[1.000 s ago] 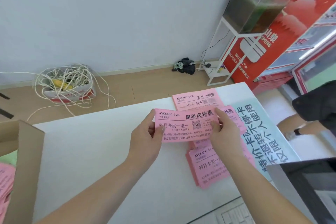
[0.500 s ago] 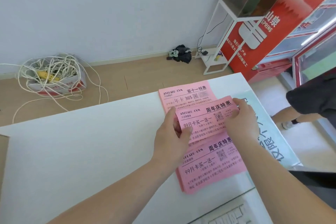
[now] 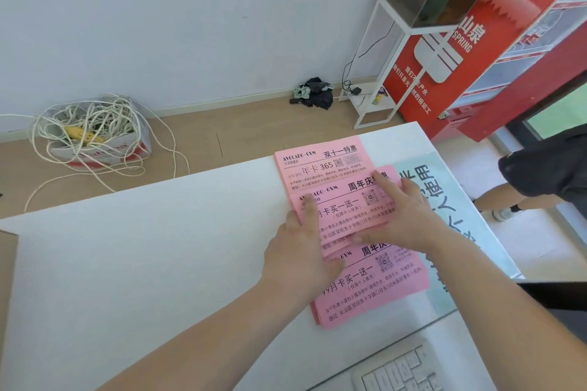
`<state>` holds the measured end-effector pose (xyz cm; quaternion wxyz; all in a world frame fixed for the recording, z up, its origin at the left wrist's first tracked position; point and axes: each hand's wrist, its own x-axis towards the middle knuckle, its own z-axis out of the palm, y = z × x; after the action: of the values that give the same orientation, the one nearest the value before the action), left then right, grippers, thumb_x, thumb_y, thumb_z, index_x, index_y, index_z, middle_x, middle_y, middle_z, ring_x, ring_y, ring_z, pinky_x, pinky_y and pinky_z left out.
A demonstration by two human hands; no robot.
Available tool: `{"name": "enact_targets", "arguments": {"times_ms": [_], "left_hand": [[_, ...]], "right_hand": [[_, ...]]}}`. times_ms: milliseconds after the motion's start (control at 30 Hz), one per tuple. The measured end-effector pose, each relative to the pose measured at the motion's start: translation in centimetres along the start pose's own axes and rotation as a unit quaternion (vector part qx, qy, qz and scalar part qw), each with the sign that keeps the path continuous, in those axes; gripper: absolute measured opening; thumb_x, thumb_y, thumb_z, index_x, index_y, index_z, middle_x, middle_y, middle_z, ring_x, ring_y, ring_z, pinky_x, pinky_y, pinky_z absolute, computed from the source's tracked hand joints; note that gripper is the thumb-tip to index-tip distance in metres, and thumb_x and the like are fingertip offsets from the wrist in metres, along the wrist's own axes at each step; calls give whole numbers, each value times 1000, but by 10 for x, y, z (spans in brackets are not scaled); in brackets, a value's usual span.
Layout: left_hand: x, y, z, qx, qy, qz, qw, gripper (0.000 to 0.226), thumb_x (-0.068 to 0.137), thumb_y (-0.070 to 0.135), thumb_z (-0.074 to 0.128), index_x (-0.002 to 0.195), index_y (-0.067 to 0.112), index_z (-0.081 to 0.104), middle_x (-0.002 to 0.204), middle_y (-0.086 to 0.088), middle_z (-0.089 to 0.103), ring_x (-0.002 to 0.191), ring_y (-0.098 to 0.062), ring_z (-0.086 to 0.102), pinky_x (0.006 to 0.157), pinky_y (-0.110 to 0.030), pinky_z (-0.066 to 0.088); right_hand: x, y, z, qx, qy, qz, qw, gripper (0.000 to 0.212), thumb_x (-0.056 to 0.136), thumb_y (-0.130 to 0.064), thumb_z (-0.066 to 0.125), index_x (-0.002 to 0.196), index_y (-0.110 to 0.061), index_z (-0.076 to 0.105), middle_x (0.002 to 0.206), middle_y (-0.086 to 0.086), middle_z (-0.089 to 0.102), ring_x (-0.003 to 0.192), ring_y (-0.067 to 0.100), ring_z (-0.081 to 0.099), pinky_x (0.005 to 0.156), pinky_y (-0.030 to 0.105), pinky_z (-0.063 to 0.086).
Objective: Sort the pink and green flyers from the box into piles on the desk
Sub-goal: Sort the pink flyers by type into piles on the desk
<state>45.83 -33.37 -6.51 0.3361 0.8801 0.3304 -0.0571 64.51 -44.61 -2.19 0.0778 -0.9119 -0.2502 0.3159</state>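
Observation:
Three pink flyer piles lie on the white desk (image 3: 143,263) at its right side. The far pile (image 3: 317,162) is at the desk's back edge. The middle pink flyer (image 3: 346,209) lies flat under both hands. My left hand (image 3: 301,251) presses its left edge with fingers spread. My right hand (image 3: 406,216) lies flat on its right side. The near pile (image 3: 371,289) sits below them, partly covered by my left hand. The cardboard box (image 3: 6,279) shows only as a sliver at the left edge. No green flyer is visible.
A pale green printed sheet (image 3: 444,200) lies along the desk's right edge. A white keyboard (image 3: 400,371) is at the bottom. On the floor: a box of tangled white cord (image 3: 92,133), a white stand (image 3: 381,79), a red cabinet (image 3: 476,57). A person's leg (image 3: 508,197) is at right.
The pink flyer I held up with both hands has come down onto the middle pile. My fingers have gone from pinching its edges to lying flat on it.

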Motion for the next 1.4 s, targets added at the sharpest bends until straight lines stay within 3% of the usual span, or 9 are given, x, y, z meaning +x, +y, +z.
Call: {"name": "enact_targets", "arguments": {"times_ms": [167, 400, 667, 733, 800, 933, 1033, 1267, 1400], "left_hand": [[3, 7, -1, 67, -6, -5, 998, 106, 88, 52, 63, 160, 24, -9, 151, -17, 36, 115, -30, 59, 85, -40, 54], [1, 2, -7, 105, 0, 9, 994, 89, 97, 51, 54, 160, 26, -3, 145, -12, 46, 103, -28, 64, 78, -40, 56], [7, -1, -25, 66, 6, 12, 998, 110, 86, 62, 66, 162, 29, -6, 122, 5, 61, 107, -20, 63, 80, -35, 54], [5, -1, -27, 73, -7, 13, 997, 115, 83, 65, 68, 162, 29, -8, 119, 4, 61, 104, -21, 64, 79, -35, 54], [3, -2, -30, 82, -11, 14, 997, 126, 76, 71, 70, 160, 30, -14, 128, 1, 55, 111, -22, 59, 84, -37, 53], [12, -7, -36, 130, 25, 59, 990, 138, 70, 79, 70, 158, 28, -23, 167, -7, 3, 151, -30, 17, 119, -48, 29], [23, -7, -32, 116, -28, 95, 988, 143, 67, 71, 78, 158, 30, -24, 170, -3, -11, 157, -24, -7, 128, -47, 7], [32, -15, -22, 90, 16, 126, 988, 128, 71, 60, 77, 162, 24, -6, 146, 1, 26, 136, -22, 26, 121, -34, 26], [32, -15, -22, 90, 7, 116, 989, 130, 69, 64, 77, 161, 28, -8, 149, 1, 24, 140, -23, 24, 122, -35, 24]], "right_hand": [[2, -3, -1, -43, 14, -14, 999, 138, 53, -47, 97, 156, -58, 6, 157, -3, 15, 147, 29, 24, 116, 53, 37], [-3, -4, 4, -66, 68, -29, 995, 126, 54, -43, 96, 154, -55, 20, 151, 1, 27, 134, 26, 46, 101, 47, 51], [-13, -6, 3, -52, 89, -20, 994, 125, 59, -38, 95, 157, -48, 19, 152, -3, 38, 131, 23, 50, 95, 46, 53], [-13, -8, 3, -86, 78, -3, 993, 135, 58, -43, 96, 159, -47, 7, 159, 3, 30, 141, 27, 41, 100, 50, 49], [-12, -14, -2, -160, 73, 6, 984, 151, 55, -51, 96, 159, -43, -14, 169, 9, 3, 156, 32, 14, 116, 56, 34], [3, -30, -13, -329, 44, -108, 937, 160, 57, -57, 94, 154, -40, -32, 169, 4, -23, 156, 28, -21, 128, 56, 3], [16, -38, -18, -368, -10, -153, 917, 156, 58, -54, 95, 158, -37, -24, 171, 0, -9, 158, 23, -15, 128, 53, 2], [29, -29, -23, -366, -20, -195, 910, 138, 59, -52, 92, 162, -33, 3, 161, -8, 21, 152, 19, 19, 128, 49, 4], [31, -27, -20, -358, -23, -204, 911, 132, 61, -49, 91, 161, -30, 7, 163, -9, 19, 155, 17, 11, 128, 52, 0]]}}
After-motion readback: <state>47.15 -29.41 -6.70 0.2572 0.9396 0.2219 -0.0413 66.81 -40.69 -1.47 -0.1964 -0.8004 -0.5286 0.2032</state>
